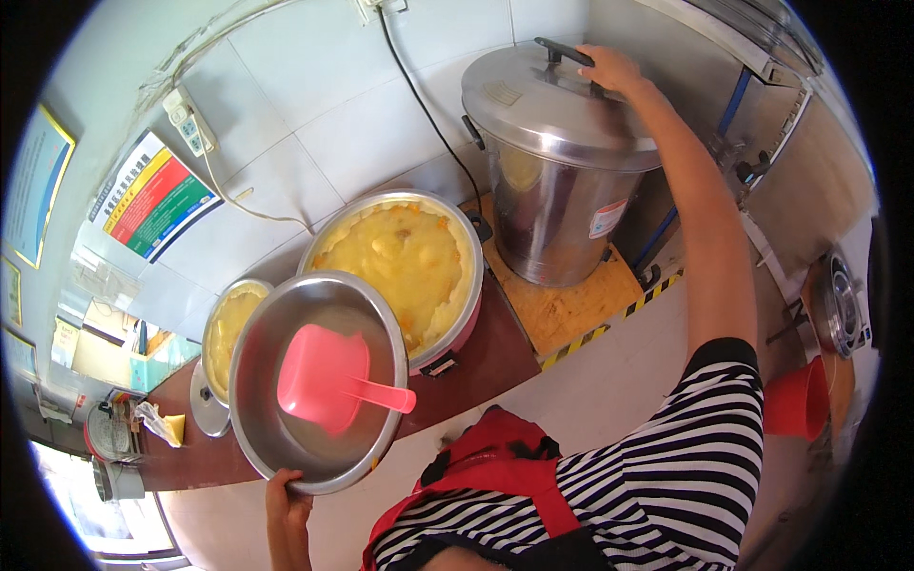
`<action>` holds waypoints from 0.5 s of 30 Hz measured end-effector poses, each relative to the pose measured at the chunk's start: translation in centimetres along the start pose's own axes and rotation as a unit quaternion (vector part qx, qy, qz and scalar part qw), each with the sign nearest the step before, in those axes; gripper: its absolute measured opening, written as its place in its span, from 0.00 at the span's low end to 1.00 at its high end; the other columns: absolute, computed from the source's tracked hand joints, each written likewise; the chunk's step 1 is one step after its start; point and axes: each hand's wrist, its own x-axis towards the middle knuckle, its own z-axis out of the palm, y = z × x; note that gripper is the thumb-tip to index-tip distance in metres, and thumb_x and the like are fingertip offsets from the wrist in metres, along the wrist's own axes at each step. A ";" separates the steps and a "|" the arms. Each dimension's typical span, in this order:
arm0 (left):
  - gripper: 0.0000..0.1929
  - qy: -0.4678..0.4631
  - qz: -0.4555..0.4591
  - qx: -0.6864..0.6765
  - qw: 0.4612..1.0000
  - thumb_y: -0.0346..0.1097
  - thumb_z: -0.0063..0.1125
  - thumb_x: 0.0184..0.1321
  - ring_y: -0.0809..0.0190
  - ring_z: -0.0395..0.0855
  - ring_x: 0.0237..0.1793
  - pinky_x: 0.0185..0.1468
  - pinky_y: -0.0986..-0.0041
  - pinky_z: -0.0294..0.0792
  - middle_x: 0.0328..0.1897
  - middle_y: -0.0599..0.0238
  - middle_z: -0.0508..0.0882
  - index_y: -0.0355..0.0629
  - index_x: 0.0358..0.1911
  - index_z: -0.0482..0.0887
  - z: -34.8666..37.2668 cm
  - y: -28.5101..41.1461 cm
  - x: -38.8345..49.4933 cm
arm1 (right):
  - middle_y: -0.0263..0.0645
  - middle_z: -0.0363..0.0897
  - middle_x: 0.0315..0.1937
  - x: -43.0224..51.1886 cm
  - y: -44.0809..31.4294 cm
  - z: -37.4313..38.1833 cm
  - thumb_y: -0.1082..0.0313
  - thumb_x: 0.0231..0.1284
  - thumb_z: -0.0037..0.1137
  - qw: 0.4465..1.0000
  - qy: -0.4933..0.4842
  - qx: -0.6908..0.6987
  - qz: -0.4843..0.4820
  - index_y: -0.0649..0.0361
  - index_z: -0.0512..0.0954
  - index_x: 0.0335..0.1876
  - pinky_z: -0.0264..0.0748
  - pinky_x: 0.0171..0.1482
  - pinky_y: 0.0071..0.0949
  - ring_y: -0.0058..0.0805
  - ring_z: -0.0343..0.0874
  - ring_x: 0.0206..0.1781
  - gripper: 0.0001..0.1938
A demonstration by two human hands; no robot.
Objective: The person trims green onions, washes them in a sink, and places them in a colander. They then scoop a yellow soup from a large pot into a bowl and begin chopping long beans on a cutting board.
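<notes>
My left hand (286,494) grips the near rim of a large stainless steel basin (258,428), tilted, with a pink plastic scoop (321,378) lying in it. My right hand (607,70) is on the black handle (564,51) of the metal lid (528,107) on a tall stainless steel barrel pot (528,214). The lid rests on or very near the pot's rim. Behind the basin stands a wide pot (468,314) filled with a thick yellow food (393,264). A smaller pot of similar yellow food (232,321) is partly hidden by the basin.
The wide pots stand on a dark red table (457,400) against a tiled wall (264,164). Under the barrel pot is a wooden board (571,314) near black-and-yellow edge tape. A black cord (428,107) hangs behind. A metal lid (207,407) and a plastic bag (161,421) lie at left; a red bucket (796,400) stands right.
</notes>
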 end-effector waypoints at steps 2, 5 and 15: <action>0.08 -0.005 0.007 0.004 1.000 0.18 0.50 0.44 0.61 0.76 0.33 0.43 0.70 0.76 0.28 0.66 0.73 0.43 0.19 0.70 0.1 0.1 -0.2 | 0.40 0.75 0.56 0.0 -0.5 -0.3 0.51 0.61 0.53 0.999 0.004 -0.009 -0.033 0.42 0.69 0.63 0.67 0.58 0.49 0.44 0.72 0.60 0.24; 0.07 -0.005 0.006 0.028 1.000 0.19 0.50 0.45 0.60 0.76 0.35 0.43 0.69 0.76 0.30 0.65 0.72 0.42 0.23 0.71 1.3 0.7 -0.4 | 0.43 0.74 0.57 0.4 1.3 0.0 0.45 0.59 0.53 0.995 0.069 -0.013 -0.073 0.50 0.69 0.64 0.67 0.59 0.47 0.46 0.71 0.60 0.29; 0.08 -0.060 -0.008 0.039 0.997 0.19 0.52 0.44 0.62 0.73 0.35 0.47 0.72 0.71 0.31 0.67 0.73 0.43 0.21 0.71 -0.6 1.7 3.8 | 0.46 0.75 0.43 -23.2 -24.0 0.8 0.51 0.63 0.51 0.852 -0.110 0.337 -0.386 0.56 0.76 0.47 0.73 0.47 0.39 0.43 0.76 0.43 0.17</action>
